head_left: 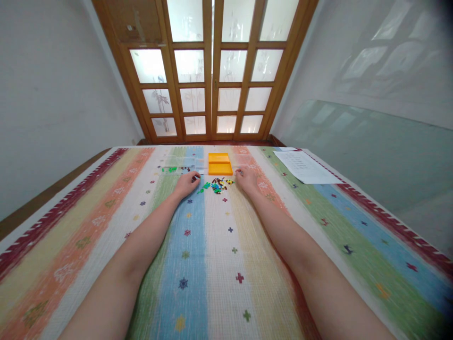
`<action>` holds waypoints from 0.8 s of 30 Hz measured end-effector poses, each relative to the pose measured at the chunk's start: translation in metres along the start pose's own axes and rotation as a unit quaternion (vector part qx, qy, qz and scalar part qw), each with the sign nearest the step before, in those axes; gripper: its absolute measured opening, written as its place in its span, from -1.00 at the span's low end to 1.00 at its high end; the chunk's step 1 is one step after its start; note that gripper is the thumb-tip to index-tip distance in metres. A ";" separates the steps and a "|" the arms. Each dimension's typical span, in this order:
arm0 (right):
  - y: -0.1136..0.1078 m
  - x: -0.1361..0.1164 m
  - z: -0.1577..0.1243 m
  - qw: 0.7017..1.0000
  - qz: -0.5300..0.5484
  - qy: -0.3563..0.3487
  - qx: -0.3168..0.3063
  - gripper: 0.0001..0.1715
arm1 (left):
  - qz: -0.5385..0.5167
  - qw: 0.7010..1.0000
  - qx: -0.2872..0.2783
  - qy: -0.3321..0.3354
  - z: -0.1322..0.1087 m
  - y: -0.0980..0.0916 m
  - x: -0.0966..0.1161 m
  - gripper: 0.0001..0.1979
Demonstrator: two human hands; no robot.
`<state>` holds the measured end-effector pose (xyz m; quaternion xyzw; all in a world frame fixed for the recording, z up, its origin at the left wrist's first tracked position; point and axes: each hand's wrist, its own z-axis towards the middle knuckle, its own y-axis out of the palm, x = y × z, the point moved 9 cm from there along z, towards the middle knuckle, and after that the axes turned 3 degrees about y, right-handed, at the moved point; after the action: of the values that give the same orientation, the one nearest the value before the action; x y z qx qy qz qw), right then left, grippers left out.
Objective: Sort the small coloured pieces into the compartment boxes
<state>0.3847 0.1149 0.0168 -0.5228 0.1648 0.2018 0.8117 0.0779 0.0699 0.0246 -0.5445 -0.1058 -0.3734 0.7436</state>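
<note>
Left hand (187, 184), right hand (248, 180) flank small coloured pieces (217, 187) near yellow box (220, 168); both curled, cannot tell if holding.

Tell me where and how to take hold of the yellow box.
Probably best: pinch the box by its right wall, coming from the right; it lies open with raised edges, and loose pieces lie before its near side.

On the striped cloth-covered table (193, 283) lie small colored pieces (217, 187), a yellow box (220, 168) and paper (306, 167).
</note>
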 end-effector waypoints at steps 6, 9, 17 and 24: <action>0.001 -0.001 0.001 1.000 -0.006 -0.007 0.002 -0.63 | -0.062 0.991 0.101 -0.056 0.001 -0.020 -0.029 -0.81; 0.001 0.000 0.001 1.000 -0.008 -0.004 0.003 -0.64 | -0.058 0.981 0.159 -0.094 -0.001 -0.035 -0.045 -0.81; 0.001 0.002 0.000 1.000 0.003 -0.002 0.006 -0.64 | -0.062 0.933 0.302 -0.184 -0.018 -0.073 -0.111 -0.75; 0.000 0.001 -0.001 1.000 0.009 -0.006 0.009 -0.63 | -0.102 0.905 0.327 -0.252 -0.028 -0.084 -0.138 -0.67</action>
<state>0.3856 0.1146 0.0156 -0.5129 0.1669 0.2106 0.8153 -0.0817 0.0947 -0.0031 -0.3329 -0.4605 -0.2422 0.7864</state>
